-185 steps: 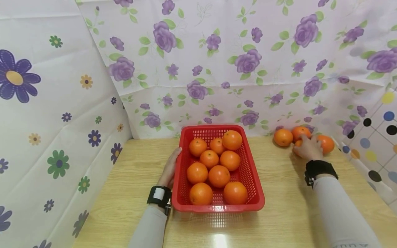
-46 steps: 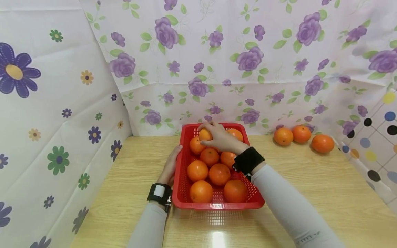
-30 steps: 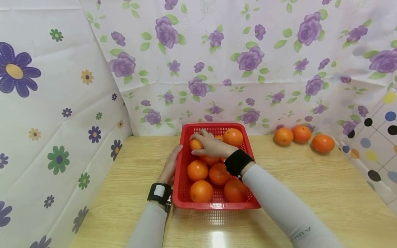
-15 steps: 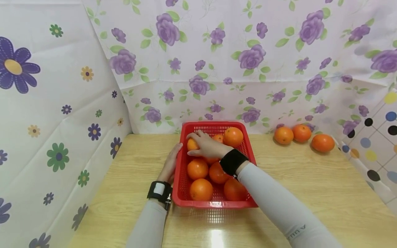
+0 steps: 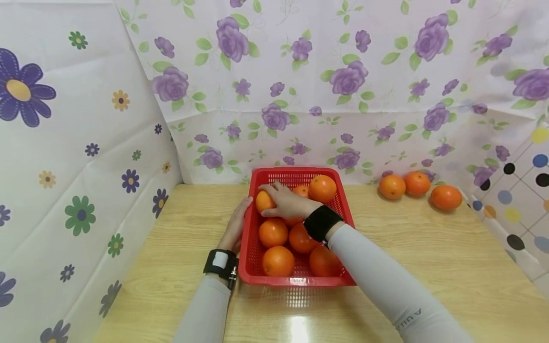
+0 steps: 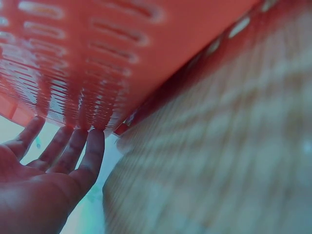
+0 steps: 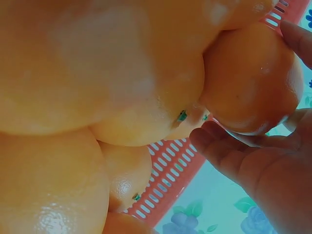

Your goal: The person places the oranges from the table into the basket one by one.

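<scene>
A red plastic basket [image 5: 353, 259] holds several oranges, such as one orange [image 5: 279, 261] at its front left. My right hand [image 5: 288, 202] reaches into its back left part and grips an orange [image 5: 264, 202] close to the left wall. In the right wrist view, the fingers and thumb are around that orange [image 7: 251, 80], with other oranges [image 7: 53, 180] close by. My left hand [image 5: 235, 226] lies along the outside of the basket's left wall. Its fingertips touch the perforated side, as the left wrist view shows, and the fingers [image 6: 92, 153] are nearly straight.
Three oranges lie on the wooden table [image 5: 403, 252] at the back right: one orange [image 5: 392, 186], a second orange [image 5: 417, 184] beside it and a third orange [image 5: 446, 197] apart. Flowered cloth [image 5: 296, 85] hangs behind the table and along both sides.
From the oranges at the back right, my right hand took one and carried it into the basket, then shifted toward the left wall. The left hand has stayed at the basket's side.
</scene>
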The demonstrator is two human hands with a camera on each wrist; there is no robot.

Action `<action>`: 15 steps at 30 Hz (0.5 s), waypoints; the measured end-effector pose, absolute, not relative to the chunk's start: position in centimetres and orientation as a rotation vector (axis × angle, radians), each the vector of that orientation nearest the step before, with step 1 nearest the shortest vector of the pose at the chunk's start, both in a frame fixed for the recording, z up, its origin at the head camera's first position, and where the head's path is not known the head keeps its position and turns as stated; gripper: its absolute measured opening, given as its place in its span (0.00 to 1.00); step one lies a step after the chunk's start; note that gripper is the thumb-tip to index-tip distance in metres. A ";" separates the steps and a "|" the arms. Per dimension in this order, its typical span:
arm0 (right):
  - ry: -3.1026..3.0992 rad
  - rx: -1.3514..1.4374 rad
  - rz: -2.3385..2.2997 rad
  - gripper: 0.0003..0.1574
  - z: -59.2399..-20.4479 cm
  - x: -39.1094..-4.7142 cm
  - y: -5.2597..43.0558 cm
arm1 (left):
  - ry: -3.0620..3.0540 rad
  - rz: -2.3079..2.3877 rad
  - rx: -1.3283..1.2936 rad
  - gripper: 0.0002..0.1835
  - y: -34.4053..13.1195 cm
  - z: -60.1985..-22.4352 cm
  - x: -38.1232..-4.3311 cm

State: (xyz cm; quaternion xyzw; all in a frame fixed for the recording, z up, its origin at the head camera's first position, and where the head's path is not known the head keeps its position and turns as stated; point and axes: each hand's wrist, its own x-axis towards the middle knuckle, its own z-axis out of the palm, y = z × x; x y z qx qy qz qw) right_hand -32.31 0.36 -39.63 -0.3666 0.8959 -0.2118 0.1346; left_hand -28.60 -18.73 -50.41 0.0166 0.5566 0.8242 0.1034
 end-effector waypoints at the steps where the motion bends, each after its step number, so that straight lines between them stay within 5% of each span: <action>1: 2.594 -1.055 -0.615 0.45 -39.6 -32.3 0.4 | 1.647 2.430 0.052 0.30 -18.7 -50.4 -28.6; 15: 2.543 -1.016 -0.842 0.46 -37.3 -32.6 2.4 | 1.636 2.460 0.052 0.30 -18.8 -50.5 -28.7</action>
